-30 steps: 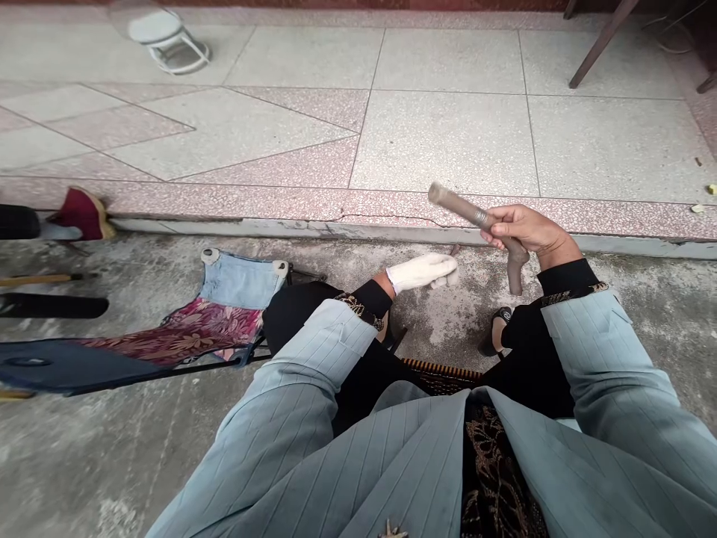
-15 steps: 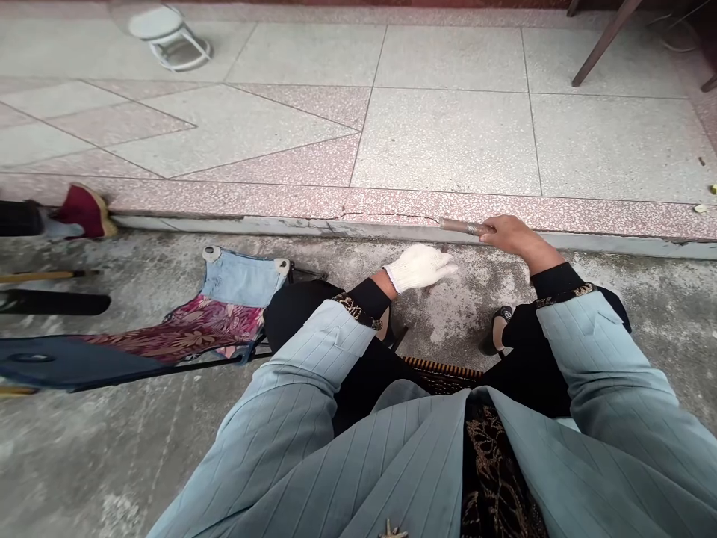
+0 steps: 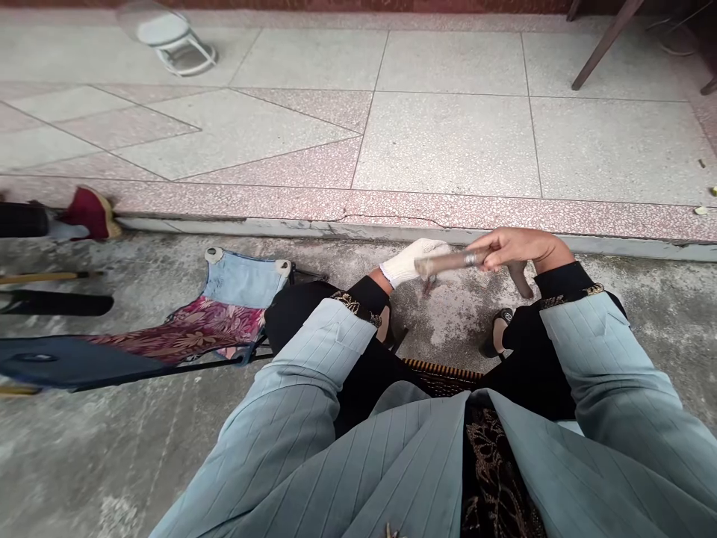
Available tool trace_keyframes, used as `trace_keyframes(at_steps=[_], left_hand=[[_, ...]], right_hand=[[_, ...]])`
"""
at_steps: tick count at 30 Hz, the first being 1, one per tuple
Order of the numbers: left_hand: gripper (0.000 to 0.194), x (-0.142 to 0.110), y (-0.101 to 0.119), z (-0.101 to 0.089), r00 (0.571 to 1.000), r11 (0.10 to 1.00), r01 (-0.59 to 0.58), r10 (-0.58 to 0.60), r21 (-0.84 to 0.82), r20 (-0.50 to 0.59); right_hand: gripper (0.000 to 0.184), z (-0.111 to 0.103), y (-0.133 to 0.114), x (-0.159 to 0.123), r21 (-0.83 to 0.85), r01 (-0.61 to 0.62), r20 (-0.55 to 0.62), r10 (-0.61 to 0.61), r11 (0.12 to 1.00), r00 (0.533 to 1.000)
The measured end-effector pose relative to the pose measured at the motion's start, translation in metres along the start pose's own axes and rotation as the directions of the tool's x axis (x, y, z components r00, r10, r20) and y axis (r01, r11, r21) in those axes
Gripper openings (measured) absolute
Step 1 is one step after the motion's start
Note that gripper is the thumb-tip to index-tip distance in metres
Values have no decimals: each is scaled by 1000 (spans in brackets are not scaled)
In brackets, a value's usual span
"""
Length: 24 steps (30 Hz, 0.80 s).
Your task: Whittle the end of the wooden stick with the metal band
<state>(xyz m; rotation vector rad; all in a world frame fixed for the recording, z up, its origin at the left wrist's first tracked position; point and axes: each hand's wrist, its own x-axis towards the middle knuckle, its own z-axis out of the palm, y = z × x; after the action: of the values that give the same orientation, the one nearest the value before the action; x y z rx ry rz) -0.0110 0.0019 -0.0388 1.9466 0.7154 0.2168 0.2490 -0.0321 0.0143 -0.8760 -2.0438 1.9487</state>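
My right hand [image 3: 512,246], bare, is closed around a brown stick-like tool [image 3: 445,263] with a shiny metal band near my fingers. Motion blurs the tool, and its exact kind cannot be made out. A brown curved piece [image 3: 520,280] sticks out below the same hand; whether it belongs to the tool is unclear. The tool's far end lies across the front of my left hand [image 3: 408,261], which wears a white knitted glove. Those gloved fingers look curled but are partly covered. Something thin and reddish-brown shows just beneath them, too small to name.
Ahead runs a raised step [image 3: 291,226] with a cracked edge. A folding chair [image 3: 224,321] with patterned fabric stands at my left. Beyond it are another person's red shoe [image 3: 89,213] and a long dark object [image 3: 61,302]. A white stool [image 3: 182,45] stands on the tiles.
My right hand has brought the tool down and nearer, from beside the step's edge to across the gloved hand. The brown curved piece has come into view. The left hand has barely shifted.
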Motion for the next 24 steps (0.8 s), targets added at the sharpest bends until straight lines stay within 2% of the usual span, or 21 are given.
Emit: trace_keyframes(at_steps=[2, 4, 5, 7, 9, 11, 13, 15, 18, 21, 24], left_hand=[[50, 0, -1, 8, 999, 999, 5, -3, -38, 37], [51, 0, 1, 16, 996, 999, -11, 14, -32, 89], [51, 0, 2, 18, 994, 1000, -23, 24, -10, 108], [51, 0, 6, 21, 990, 996, -48, 37, 79, 136], [47, 0, 8, 22, 987, 977, -66, 34, 203, 159], [44, 1, 10, 22, 985, 945, -70, 15, 318, 174], [43, 1, 10, 21, 985, 916, -70, 1, 396, 171], [43, 1, 10, 19, 988, 890, -73, 4, 451, 151], [42, 0, 10, 13, 996, 864, -57, 14, 501, 90], [43, -1, 10, 5, 1000, 883, 0, 0, 469, 0], [43, -2, 10, -3, 998, 907, 46, -20, 420, -67]], right_hand=[[40, -2, -5, -7, 102, -11, -228, 34, 995, 973], [33, -2, -9, -10, 199, -1, -455, 93, 980, 886], [28, -2, -9, -10, 222, -4, -534, 125, 975, 837], [22, -1, -8, -7, 230, -50, -640, 190, 972, 744], [16, -3, -2, -2, 202, -146, -716, 248, 968, 653], [14, -6, 6, 3, 143, -302, -772, 297, 943, 562], [20, -9, 13, 7, 18, -500, -807, 308, 866, 504], [26, -10, 18, 11, -143, -676, -810, 307, 723, 499], [31, -7, 21, 17, -309, -787, -771, 344, 533, 536], [35, -2, 21, 22, -390, -801, -692, 429, 455, 581], [31, 1, 23, 24, -475, -750, -543, 518, 460, 661]])
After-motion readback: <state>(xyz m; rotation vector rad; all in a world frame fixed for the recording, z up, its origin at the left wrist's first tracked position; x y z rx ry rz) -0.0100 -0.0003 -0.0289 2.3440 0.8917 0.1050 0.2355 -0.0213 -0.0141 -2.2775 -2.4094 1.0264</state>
